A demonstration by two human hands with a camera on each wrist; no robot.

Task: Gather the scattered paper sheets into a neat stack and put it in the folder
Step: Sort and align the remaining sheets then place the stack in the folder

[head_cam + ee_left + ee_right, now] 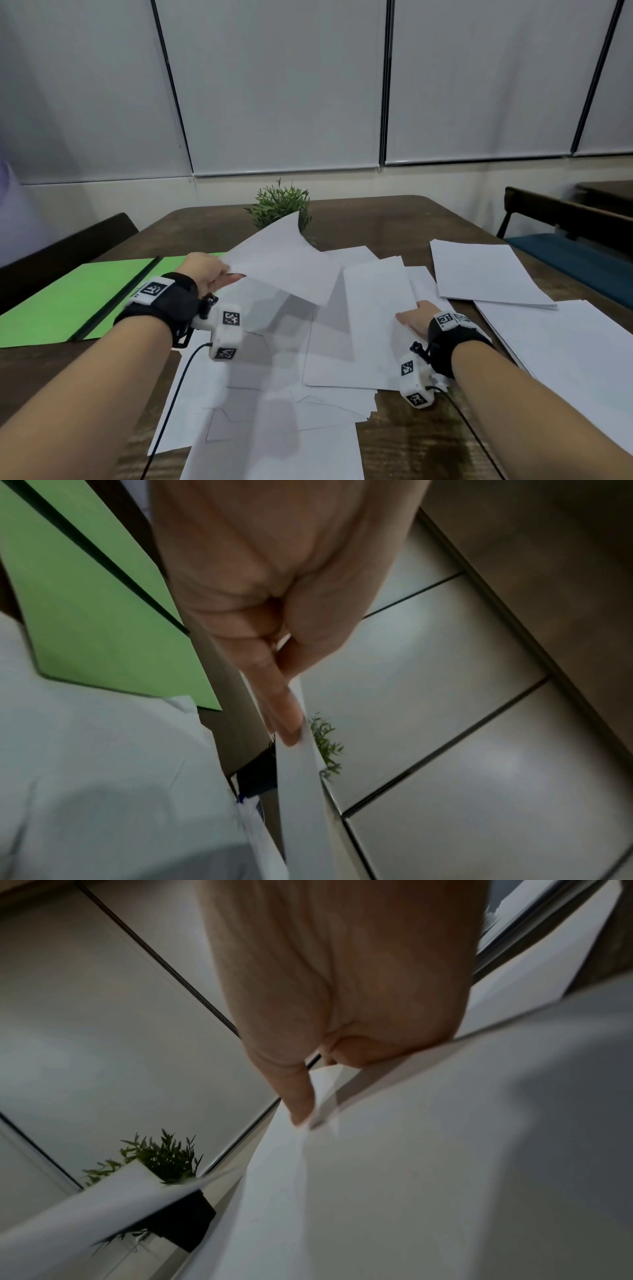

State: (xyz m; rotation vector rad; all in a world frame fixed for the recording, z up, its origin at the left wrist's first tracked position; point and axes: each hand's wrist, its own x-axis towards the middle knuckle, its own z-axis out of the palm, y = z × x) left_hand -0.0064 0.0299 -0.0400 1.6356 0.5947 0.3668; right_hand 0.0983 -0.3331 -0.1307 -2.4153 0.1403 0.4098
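Your raised sheet (281,260) hides the plant's pot and your left hand (209,274) fingertips; bottom sheets (274,455) run off-frame.

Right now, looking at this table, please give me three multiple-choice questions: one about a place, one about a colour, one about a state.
1. Where does the folder lie?
A. to the left of the scattered sheets
B. under the plant
C. on the bench at the right

2. What colour is the folder?
A. blue
B. green
C. red

3. What is the left hand doing?
A. resting flat on the table
B. pinching a lifted sheet
C. closing the folder

Answers:
1. A, since the head view shows it open on the table, left of the scattered sheets.
2. B, since both its leaves are bright green in the head view and the left wrist view.
3. B, since the lifted sheet rises off the pile from between its thumb and fingers, while the right hand grips another sheet by its edge.
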